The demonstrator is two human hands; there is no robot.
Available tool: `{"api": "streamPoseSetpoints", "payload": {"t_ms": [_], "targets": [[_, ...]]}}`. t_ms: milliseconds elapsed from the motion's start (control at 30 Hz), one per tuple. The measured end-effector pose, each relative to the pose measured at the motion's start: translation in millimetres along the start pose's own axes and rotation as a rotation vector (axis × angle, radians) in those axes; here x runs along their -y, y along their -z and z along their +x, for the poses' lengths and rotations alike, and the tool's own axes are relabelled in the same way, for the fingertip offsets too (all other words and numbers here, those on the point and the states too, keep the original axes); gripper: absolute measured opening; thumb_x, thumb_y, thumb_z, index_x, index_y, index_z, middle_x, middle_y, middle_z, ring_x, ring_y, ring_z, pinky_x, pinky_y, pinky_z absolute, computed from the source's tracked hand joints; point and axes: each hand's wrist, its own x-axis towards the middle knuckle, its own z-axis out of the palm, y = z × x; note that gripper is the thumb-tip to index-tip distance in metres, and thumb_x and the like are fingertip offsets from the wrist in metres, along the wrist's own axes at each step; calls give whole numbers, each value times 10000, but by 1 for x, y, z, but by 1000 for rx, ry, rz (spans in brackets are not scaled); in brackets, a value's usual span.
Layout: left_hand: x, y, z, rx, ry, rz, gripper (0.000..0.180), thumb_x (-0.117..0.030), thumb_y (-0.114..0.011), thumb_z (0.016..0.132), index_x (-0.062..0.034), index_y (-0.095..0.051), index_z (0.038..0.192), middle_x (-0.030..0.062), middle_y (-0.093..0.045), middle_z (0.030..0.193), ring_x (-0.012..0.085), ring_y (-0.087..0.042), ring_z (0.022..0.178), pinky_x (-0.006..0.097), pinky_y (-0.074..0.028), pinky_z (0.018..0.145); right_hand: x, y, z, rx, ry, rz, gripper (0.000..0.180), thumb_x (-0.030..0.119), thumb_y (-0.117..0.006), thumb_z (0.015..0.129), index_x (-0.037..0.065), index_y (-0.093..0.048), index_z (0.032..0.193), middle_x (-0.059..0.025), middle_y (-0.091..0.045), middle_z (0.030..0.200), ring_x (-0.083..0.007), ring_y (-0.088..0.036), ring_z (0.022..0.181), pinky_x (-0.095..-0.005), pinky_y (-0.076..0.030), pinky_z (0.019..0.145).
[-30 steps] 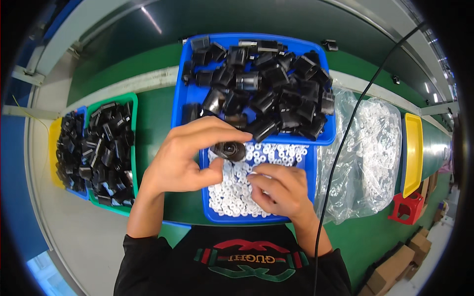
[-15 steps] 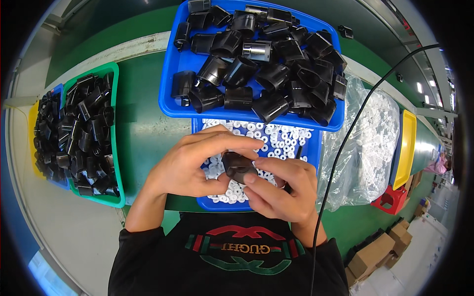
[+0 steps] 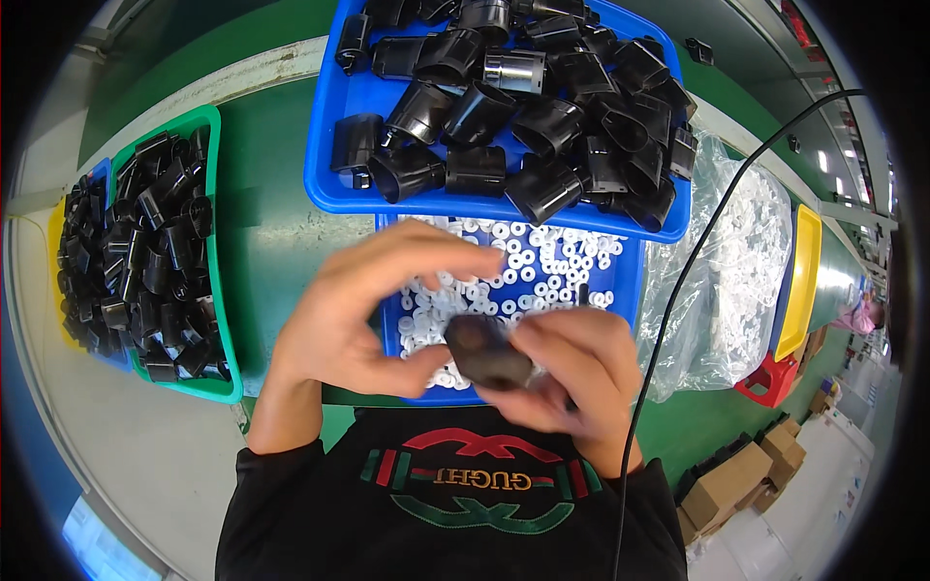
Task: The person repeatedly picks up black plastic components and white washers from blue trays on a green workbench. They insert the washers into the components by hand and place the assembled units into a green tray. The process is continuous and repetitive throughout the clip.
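Note:
A black plastic housing (image 3: 487, 351), blurred by motion, is pinched between the thumb and fingers of my right hand (image 3: 579, 373). My left hand (image 3: 358, 305) is open just left of it, thumb and fingers spread wide with nothing between them. Beneath both hands lies a blue tray (image 3: 632, 281) of small white plastic rings (image 3: 552, 266). Beyond it a larger blue tray (image 3: 325, 194), overlapping the far edge of the first, holds a heap of similar black housings (image 3: 480, 113).
At left stands a green tray (image 3: 225, 339) full of black parts (image 3: 160, 261). A clear plastic bag (image 3: 731, 261) of white parts lies at right, near a yellow tray (image 3: 802, 281). A black cable (image 3: 668, 310) hangs down on my right. Cardboard boxes (image 3: 727, 489) stand on the floor.
My left hand has opened and drawn away from the housing. My right hand has carried the housing slightly down and to the right. The view has shifted a little.

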Motion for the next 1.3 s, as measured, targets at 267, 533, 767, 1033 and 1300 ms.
{"api": "streamPoseSetpoints", "payload": {"t_ms": [267,533,767,1033,1300], "targets": [[8,25,-10,-312,-100,-99,165,49,-593,816,42,-616,979,106,-583,877,128,-495,762,241,-403,680,-2,-4,13,-26,5,-31,418,109,-852,633,-15,-690,998,-83,-652,844,-169,-654,632,-251,-513,472],[4,12,-6,-132,-3,-13,328,74,-595,690,15,-667,1005,129,-637,972,180,-576,797,287,-456,678,0,-8,12,-28,-8,18,427,102,-851,625,-14,-688,1002,-77,-648,829,-167,-648,628,-258,-527,485],[2,-21,2,68,4,23,544,-90,-733,571,53,-640,1089,124,-645,926,251,-622,806,336,-487,706,-2,-12,13,78,28,84,409,91,-785,652,-14,-685,1035,-118,-665,940,-181,-668,679,-266,-536,517],[1,-19,0,78,104,126,251,-16,-738,560,-11,-666,801,94,-623,740,223,-603,634,313,-455,572,-4,22,24,-53,-35,682,129,-7,-596,721,-14,-626,846,-125,-627,760,-213,-577,557,-283,-442,439],[1,-24,2,107,94,215,272,-66,-793,606,-37,-646,833,81,-586,710,271,-586,610,346,-462,542,13,2,49,-95,-112,1184,226,-11,-639,844,99,-498,707,-15,-548,584,-120,-435,456,-253,-279,376]]}}
